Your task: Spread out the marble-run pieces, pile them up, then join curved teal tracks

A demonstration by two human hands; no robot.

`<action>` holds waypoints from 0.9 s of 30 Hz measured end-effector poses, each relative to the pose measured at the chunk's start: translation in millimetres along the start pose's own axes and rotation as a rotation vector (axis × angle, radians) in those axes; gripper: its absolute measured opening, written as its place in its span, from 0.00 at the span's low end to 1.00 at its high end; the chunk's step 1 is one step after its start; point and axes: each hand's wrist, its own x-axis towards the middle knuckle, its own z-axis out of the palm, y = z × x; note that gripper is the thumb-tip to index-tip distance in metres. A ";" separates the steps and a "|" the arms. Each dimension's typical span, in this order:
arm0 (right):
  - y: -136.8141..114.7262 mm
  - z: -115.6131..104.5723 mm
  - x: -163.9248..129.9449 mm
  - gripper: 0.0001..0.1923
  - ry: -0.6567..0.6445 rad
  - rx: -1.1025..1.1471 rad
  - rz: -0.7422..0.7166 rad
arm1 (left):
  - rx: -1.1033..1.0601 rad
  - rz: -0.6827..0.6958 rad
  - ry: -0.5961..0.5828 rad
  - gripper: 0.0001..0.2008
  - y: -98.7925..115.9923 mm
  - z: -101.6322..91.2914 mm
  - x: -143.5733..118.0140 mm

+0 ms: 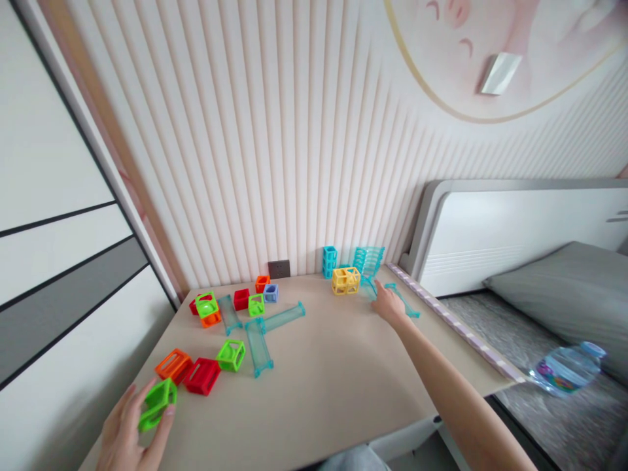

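Currently left hand (128, 428) fingers pinch green cube (157, 403): light, stiff open frame, likely best gripped by edges; right hand (390, 306) fingertips touch teal track (403, 299).

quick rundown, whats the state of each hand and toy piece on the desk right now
left hand: closed around a green block, low over the desk
green block: held, tilted
right hand: stretched out, fingers on a teal track piece
teal track piece: flat on the desk
yellow cubes: joined side by side
teal cube tower: upright by the wall
red block: lying flat
water bottle: lying on the bed
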 end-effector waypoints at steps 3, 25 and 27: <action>6.1 -4.9 -13.3 0.35 -0.003 0.022 0.007 | 0.010 0.020 0.040 0.26 6.8 -7.8 1.3; -262.9 45.8 -140.5 0.18 -0.301 0.545 -0.635 | 0.036 0.025 -0.210 0.26 94.3 10.9 122.7; -263.7 47.8 -130.7 0.17 -0.218 0.435 -0.631 | 0.270 0.049 -0.328 0.25 66.4 2.4 144.4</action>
